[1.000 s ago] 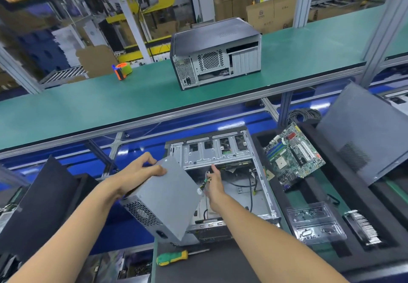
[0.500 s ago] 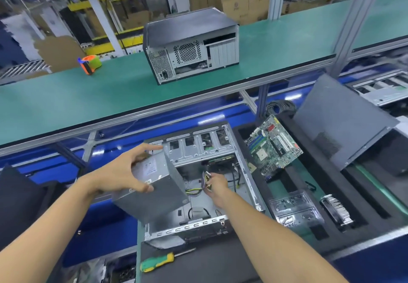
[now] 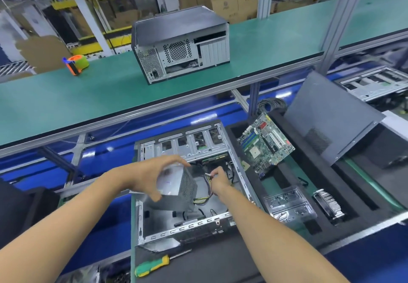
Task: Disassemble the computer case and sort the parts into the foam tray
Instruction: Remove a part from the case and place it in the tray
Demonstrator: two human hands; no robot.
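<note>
The open grey computer case [image 3: 187,148] lies in front of me with its side off. My left hand [image 3: 152,174] grips the grey power supply [image 3: 176,185] over the case's left half, fingers across its top and thumb under it. My right hand [image 3: 217,181] pinches the supply's cable bundle [image 3: 206,191] inside the case. To the right stands the black foam tray [image 3: 309,172], holding a green motherboard [image 3: 266,142], a clear plastic part [image 3: 289,204], a finned heatsink [image 3: 329,204] and the grey side panel [image 3: 331,117].
A green-and-yellow screwdriver [image 3: 152,265] lies on the mat near the case's front. A closed black computer case [image 3: 181,44] and an orange-green tape dispenser [image 3: 76,63] sit on the raised green shelf [image 3: 66,101]. Another open chassis [image 3: 375,81] lies far right.
My left hand has turned the power supply and lowered it over the case's left half. My right hand stays on the cables inside the case. The view has shifted left.
</note>
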